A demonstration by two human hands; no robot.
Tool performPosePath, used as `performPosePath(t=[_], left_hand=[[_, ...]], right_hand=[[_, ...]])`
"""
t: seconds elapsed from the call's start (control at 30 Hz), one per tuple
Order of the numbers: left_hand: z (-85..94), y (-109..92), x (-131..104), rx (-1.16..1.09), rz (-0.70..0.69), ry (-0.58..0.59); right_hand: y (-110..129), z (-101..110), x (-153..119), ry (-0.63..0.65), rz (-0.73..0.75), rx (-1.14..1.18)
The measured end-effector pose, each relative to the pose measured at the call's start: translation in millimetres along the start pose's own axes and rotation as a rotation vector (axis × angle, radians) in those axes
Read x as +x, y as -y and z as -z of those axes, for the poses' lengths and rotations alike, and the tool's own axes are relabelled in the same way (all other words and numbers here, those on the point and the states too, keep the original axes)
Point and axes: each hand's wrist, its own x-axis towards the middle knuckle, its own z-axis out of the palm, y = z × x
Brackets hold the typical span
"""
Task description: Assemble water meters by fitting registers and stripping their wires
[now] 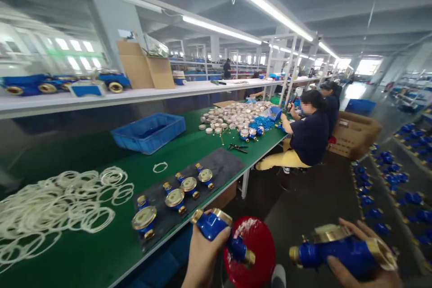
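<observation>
My left hand [202, 252] is closed around a blue water meter [216, 229] with brass threaded ends, held tilted past the bench's front edge. At the lower right, my right hand [357, 265] grips a second blue water meter [337, 249], its brass ring facing up and an open brass end pointing right. Several similar meters stand on a dark mat [216, 168] on the green bench, the closest being a meter [144, 218] with a round glass face. Below and between my hands shows a round red stool top [249, 252].
White rings [60, 202] lie heaped at the bench's left, behind them a blue bin [150, 130]. Pale round caps [236, 114] and pliers [238, 148] lie farther along. A co-worker [310, 128] sits at the bench. Blue meter bodies [388, 166] stand in rows on the right.
</observation>
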Motion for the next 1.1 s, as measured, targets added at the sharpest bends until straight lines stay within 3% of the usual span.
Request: performPosePath(t=[0.1,0.27,0.43,0.5,0.6,0.83,0.97,1.1], left_hand=[[-32.8,14.0,47.7,0.046,-0.018,-0.173],[-87.2,20.5,121.9,0.134,-0.125,-0.504],[-112.2,29.9,202.1,0.233,-0.213,-0.687],[-112.2,39.4,239.5,0.267,-0.248,-0.694],[-101.1,54.0,297.7,0.299,-0.283,-0.665],[-46.8,72.7,404.5,0.311,-0.397,-0.509],[-38.9,92.7,447.0,0.314,-0.409,-0.593],[-59.7,118.5,469.6,0.383,-0.468,-0.732]], right_hand=[[-18.2,-62.2,54.1,0.092,-0.038,0.211],[-30.1,-158.9,141.0,0.274,0.06,0.406],[-25.1,-266.8,202.4,0.491,0.094,0.456],[-17.4,-316.6,214.1,0.527,0.109,0.472],[0.8,-395.2,218.8,0.478,0.161,0.495],[37.7,-569.5,215.6,0.402,0.489,0.421],[28.3,-638.8,219.0,0.414,0.607,0.428],[-3.5,-676.9,222.5,0.468,0.714,0.493]])
